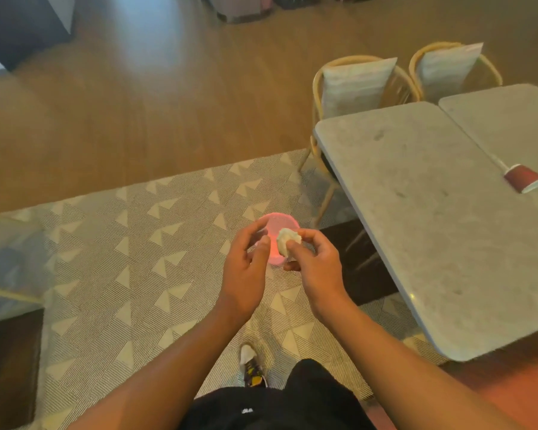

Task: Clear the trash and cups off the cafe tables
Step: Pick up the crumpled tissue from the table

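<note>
Left of the grey table (pixel 432 228), the left hand (pixel 246 268) holds the pink cup (pixel 277 231) by its side. The right hand (pixel 316 265) pinches a crumpled napkin (pixel 287 241) just over this cup's mouth. On the table, a red cup (pixel 524 179) lies on its side.

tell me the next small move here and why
Probably drop the crumpled napkin into the pink cup. The right hand pinches it just over the cup's open mouth, and the left hand seems to grip the cup. That would free the right hand for the red cup lying on its side on the table.
</note>
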Tool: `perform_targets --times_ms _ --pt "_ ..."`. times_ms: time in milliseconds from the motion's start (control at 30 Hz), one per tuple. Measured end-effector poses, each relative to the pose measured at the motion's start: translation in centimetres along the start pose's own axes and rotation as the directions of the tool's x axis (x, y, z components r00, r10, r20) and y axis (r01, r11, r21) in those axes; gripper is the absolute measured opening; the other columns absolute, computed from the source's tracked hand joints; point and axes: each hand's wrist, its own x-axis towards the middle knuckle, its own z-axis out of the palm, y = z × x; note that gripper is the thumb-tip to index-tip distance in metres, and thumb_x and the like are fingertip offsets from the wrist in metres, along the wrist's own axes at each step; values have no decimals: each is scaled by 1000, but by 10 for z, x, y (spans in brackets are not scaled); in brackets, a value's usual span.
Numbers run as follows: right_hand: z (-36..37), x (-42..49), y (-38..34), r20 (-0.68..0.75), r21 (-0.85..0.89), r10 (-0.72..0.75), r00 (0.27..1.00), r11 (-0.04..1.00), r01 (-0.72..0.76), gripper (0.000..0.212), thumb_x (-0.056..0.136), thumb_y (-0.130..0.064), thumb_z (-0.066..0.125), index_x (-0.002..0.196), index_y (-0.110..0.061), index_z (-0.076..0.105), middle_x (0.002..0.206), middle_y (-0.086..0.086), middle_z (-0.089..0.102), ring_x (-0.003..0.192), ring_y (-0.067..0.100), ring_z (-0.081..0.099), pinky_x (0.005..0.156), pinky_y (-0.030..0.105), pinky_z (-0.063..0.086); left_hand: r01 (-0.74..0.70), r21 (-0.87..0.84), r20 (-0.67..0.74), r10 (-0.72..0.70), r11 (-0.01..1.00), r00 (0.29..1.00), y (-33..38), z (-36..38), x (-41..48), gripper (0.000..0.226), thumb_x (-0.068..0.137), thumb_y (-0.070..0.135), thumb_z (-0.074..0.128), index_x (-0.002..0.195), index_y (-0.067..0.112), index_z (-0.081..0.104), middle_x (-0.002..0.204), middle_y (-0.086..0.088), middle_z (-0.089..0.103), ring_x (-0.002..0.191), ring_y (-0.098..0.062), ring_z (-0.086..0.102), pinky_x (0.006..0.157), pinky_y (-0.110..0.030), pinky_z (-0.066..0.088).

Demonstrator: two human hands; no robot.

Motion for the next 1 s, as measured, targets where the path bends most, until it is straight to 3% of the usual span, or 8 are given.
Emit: perform_targets --times_ms 100,300,433,500,600,733,900,1000 --pt "5 44 2 -13 -10 15 1000 1000 -15 12 97 -12 73 103 -21 74 95 -11 74 80 5 72 65 23 60 5 24 0 -5 1000 1000 -10 0 43 32 112 16 50 141 21 60 135 4 65 124 -2 62 93 -14 52" --pt "8 136 23 -35 -1 96 995 995 -97 18 96 -13 74 109 -26 71 110 3 74 90 16 72 63 22 56 69 80 -11 -68 994 998 -40 11 122 32 112 17 50 141 28 59 139 3 63 126 -2 61 90 -10 51" --pt "10 213 47 -38 -32 150 988 988 -151 19 94 -10 73 106 -22 64 102 7 73 77 6 72 59 18 55 111 91 -67 -105 990 992 -71 27 176 29 111 23 51 136 36 59 137 4 64 126 -4 61 92 -13 52" --pt "14 253 66 -52 -76 193 980 977 -197 18 94 -9 73 104 -20 63 103 6 72 81 13 71 58 19 55 148 87 -83 -141 985 986 -94 36 202 29 109 30 51 136 38 59 137 3 64 125 -3 61 93 -15 53" --pt "20 312 106 -90 -127 234 968 961 -245 18 94 -6 73 97 -21 64 108 5 70 81 16 68 56 20 55 199 71 -90 -193 977 977 -140 48 238 36 103 39 50 138 38 60 136 7 64 126 -2 61 95 -15 53" --pt "26 370 174 -119 -123 320 940 935 -333 26 95 2 68 102 -23 64 114 1 67 93 18 69 62 25 56 266 26 -112 -262 963 959 -212 58 276 39 102 38 53 139 30 62 136 10 65 126 -3 62 93 -15 53" --pt "29 440 278 -155 -122 400 904 900 -419 27 96 0 67 97 -27 69 109 1 69 91 20 68 56 22 52 319 60 -60 -315 946 947 -326 63 312 35 102 34 53 135 34 63 135 6 66 123 -1 63 91 -13 52" --pt "25 472 346 -206 -128 437 876 875 -467 23 94 -2 69 94 -25 70 106 5 73 87 22 68 54 26 50 354 69 -50 -352 933 935 -395 64 326 42 99 36 53 139 26 62 136 2 65 125 -5 63 95 -17 53"
